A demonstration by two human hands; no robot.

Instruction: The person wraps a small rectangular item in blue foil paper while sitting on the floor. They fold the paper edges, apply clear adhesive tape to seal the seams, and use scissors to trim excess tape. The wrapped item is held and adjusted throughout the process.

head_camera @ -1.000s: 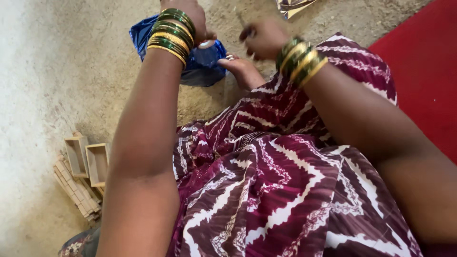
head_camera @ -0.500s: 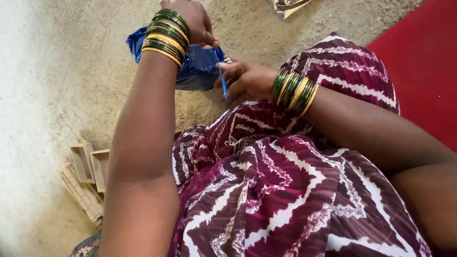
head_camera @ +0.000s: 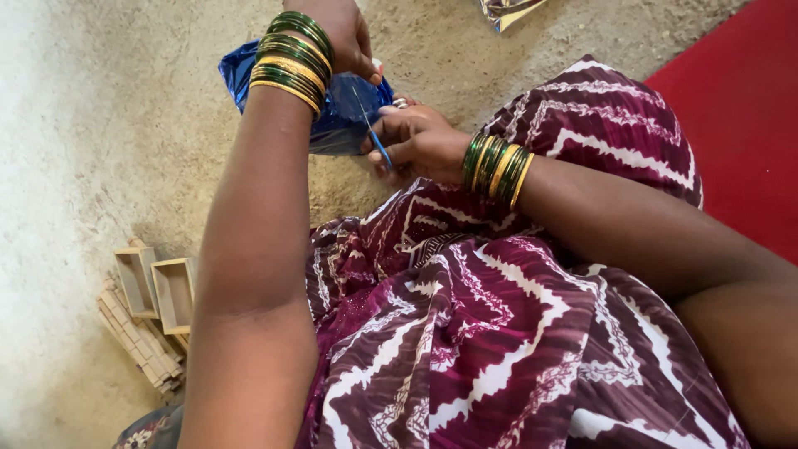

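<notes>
A: Head view: a seated person in a maroon and white patterned garment works over a sandy floor. The left hand, its wrist stacked with green and gold bangles, is closed in a pinch at the top of a shiny blue foil bag that lies on the floor just past the knee.

B: And the other hand?

A: The right hand, also bangled at the wrist, is curled narrow around a thin blue strip and sits against the bag's near edge. A fine thread appears to run between the two hands.

B: What is inside the bag?

A: Cannot tell; the foil is crumpled and its mouth is hidden behind the hands.

B: Any other containers?

A: Two small open wooden boxes stand side by side on the floor to the person's left, beside the left arm. Both look empty as far as their insides show. They rest against a low stack of wooden sticks.

B: Elsewhere?

A: A red mat covers the floor on the right, and a piece of silver foil lies at the top edge, well apart from the bag.
</notes>
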